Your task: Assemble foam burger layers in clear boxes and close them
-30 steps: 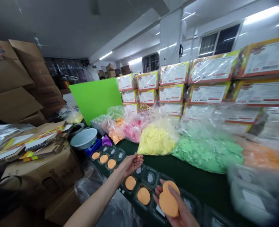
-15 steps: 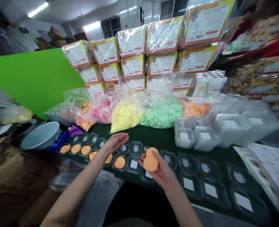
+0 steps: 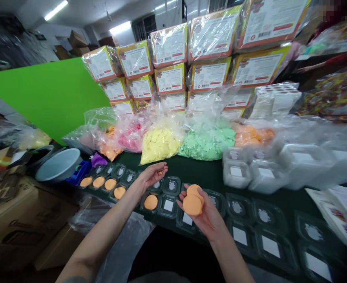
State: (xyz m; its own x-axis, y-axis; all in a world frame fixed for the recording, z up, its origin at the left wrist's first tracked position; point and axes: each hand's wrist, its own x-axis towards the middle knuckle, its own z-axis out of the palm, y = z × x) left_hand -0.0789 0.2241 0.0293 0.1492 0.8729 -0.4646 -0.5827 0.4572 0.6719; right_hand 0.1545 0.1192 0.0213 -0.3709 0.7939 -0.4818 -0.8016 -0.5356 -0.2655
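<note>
My right hand [image 3: 204,214] is palm up, its fingers curled round a few flat, round orange discs [image 3: 192,205] that overlap each other. My left hand [image 3: 153,175] hovers over the row of open clear plastic clamshell boxes, fingers bent together, and a small orange piece [image 3: 161,173] shows between them. Beneath the left forearm, several boxes hold an orange disc [image 3: 150,202] each. Closer to my right hand, a box base has a white card [image 3: 168,204] lying in it. Behind the bases lie the lids [image 3: 171,185] with pale stickers.
Bags of yellow pieces [image 3: 161,143], green pieces [image 3: 207,141], and pink and orange ones line the back. Nested clear tubs [image 3: 236,173] stand at right, near printed sheets [image 3: 338,208]. Wrapped cartons [image 3: 169,45] rise behind. A pale blue basin [image 3: 58,167] is left; another person's arm shows far right.
The view has shifted slightly, so the scene sits a little differently. A small orange piece now shows in my left hand's fingers. My right hand still holds the discs.
</note>
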